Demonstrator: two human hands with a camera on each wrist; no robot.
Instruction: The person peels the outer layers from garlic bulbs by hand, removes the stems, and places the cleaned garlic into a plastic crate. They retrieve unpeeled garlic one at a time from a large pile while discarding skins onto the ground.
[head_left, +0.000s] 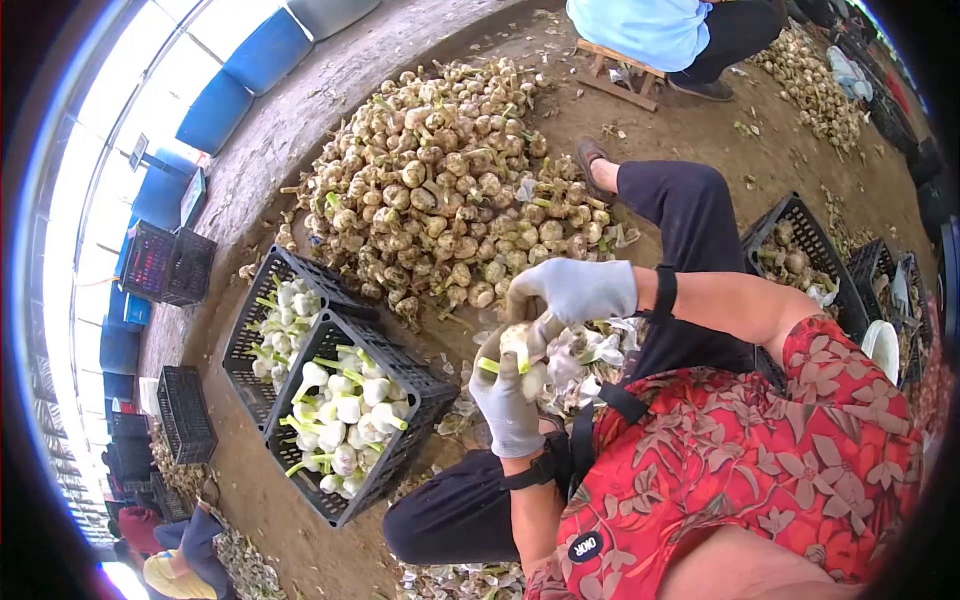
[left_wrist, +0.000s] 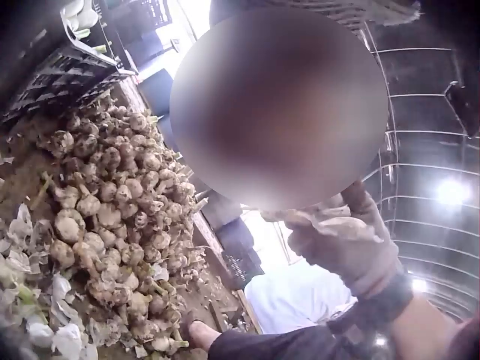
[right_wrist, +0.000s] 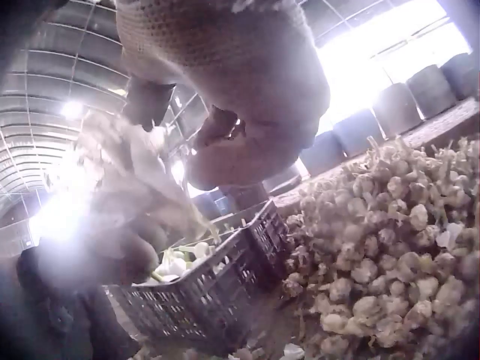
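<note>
Both hands wear pale knit gloves and meet over the lap in the head view. My left hand [head_left: 507, 410] grips a garlic bulb [head_left: 518, 343] whose cut green stem [head_left: 488, 365] pokes out beside the fingers. My right hand [head_left: 580, 290] reaches over from the other side, its thumb and fingers curled down onto the bulb's outer skin. In the right wrist view, the left hand [right_wrist: 97, 247] and the bulb are washed out by glare. A blurred patch covers the middle of the left wrist view, beside the right hand [left_wrist: 349, 251].
A big heap of unpeeled garlic [head_left: 430, 190] lies ahead. Two black crates hold cleaned white bulbs; the nearer crate [head_left: 425, 400] stands by the left knee. Loose skins [head_left: 600, 350] litter the ground below the hands. Another person [head_left: 640, 35] sits on a low wooden stool [head_left: 620, 70].
</note>
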